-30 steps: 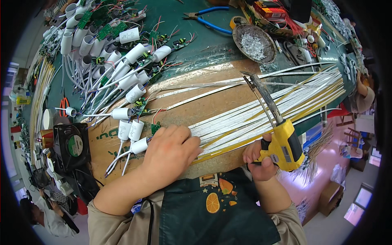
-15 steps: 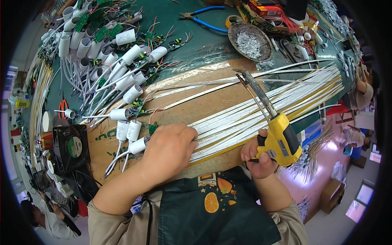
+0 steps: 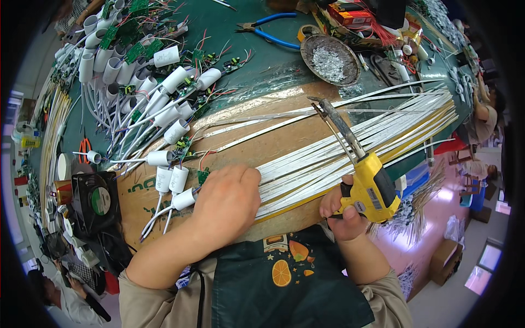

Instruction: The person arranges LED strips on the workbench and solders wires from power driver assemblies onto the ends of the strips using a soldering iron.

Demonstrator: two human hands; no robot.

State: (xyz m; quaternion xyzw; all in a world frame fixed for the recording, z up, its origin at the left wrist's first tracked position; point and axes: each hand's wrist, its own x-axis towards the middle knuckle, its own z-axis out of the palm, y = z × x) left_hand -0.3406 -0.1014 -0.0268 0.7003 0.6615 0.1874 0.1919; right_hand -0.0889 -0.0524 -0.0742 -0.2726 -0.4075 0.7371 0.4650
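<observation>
My right hand point(image 3: 345, 214) grips the handle of a yellow and black soldering gun point(image 3: 374, 188). Its dark tip and a thin feed tube point up and left, above a fan of long white LED strips point(image 3: 339, 164). My left hand point(image 3: 228, 198) is closed, with its back up, over the left ends of the strips. Its fingertips are hidden, so what they pinch cannot be seen. Just left of it lie a white cylindrical driver housing point(image 3: 184, 199) with a cable and a small green circuit board point(image 3: 202, 176).
Many white housings point(image 3: 167, 116) with wires and boards are heaped at the back left. Blue-handled cutters point(image 3: 276, 27) and a round dish of metal bits point(image 3: 330, 63) lie at the back. A black fan point(image 3: 98, 199) stands at the left. Cardboard point(image 3: 145, 210) covers the near table.
The soldering gun and right hand have shifted very slightly left. The left hand stays at the strip ends, nearly unmoved. The whole view has shifted a little.
</observation>
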